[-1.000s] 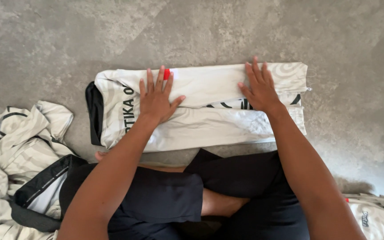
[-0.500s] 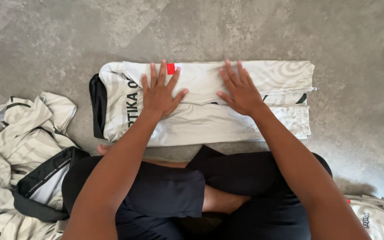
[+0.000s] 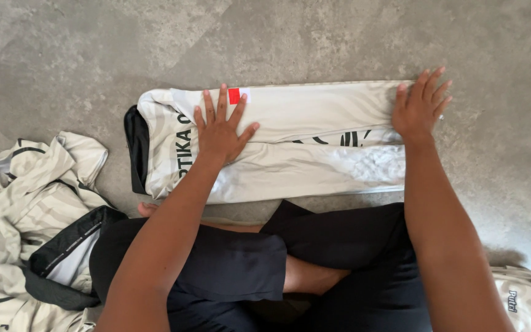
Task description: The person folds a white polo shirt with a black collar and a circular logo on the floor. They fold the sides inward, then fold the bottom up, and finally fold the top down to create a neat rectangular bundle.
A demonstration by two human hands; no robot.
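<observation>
Jersey (image 3: 296, 144) folded long, cream, apparently black-collared, hands (image 3: 219, 132) (image 3: 419, 110) flat.

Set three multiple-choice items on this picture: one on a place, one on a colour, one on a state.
1. Where is the crumpled pile of garments?
A. on the person's left
B. beyond the folded garment
C. on the lap

2. What colour is the small tag on the folded garment?
A. blue
B. red
C. green

3. How does the left hand lie?
A. closed in a fist
B. lifted off the cloth
C. flat, fingers spread

Key: 1 A, it lies at the left edge of the floor; 2 B, the patch is bright red; 3 C, the palm presses the cloth, as does the right hand.
</observation>
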